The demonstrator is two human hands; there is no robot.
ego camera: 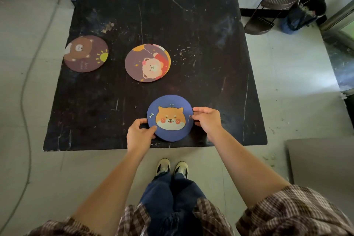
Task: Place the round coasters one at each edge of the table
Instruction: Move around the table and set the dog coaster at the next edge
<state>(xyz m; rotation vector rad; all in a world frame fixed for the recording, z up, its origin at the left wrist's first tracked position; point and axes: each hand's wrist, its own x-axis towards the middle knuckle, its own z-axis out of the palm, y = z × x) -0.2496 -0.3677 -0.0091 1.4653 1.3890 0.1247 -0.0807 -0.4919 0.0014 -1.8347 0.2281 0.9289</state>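
Observation:
A blue round coaster (pixel 170 118) with an orange dog face lies near the front edge of the black square table (pixel 201 48). My left hand (pixel 139 134) pinches its left rim and my right hand (pixel 207 119) pinches its right rim. A brown coaster (pixel 85 53) with a bear and a sun sits at the table's left edge, slightly overhanging it. Near the middle lies a purple coaster (pixel 146 63) with a pale bear, stacked on another coaster (pixel 168 59) whose orange rim peeks out on the right.
A dark wire rack (pixel 272 7) and a black bin with a blue bag (pixel 304 11) stand on the floor past the table's far right corner. A grey cable (pixel 24 86) runs along the floor on the left. My feet (pixel 172 166) stand just before the front edge.

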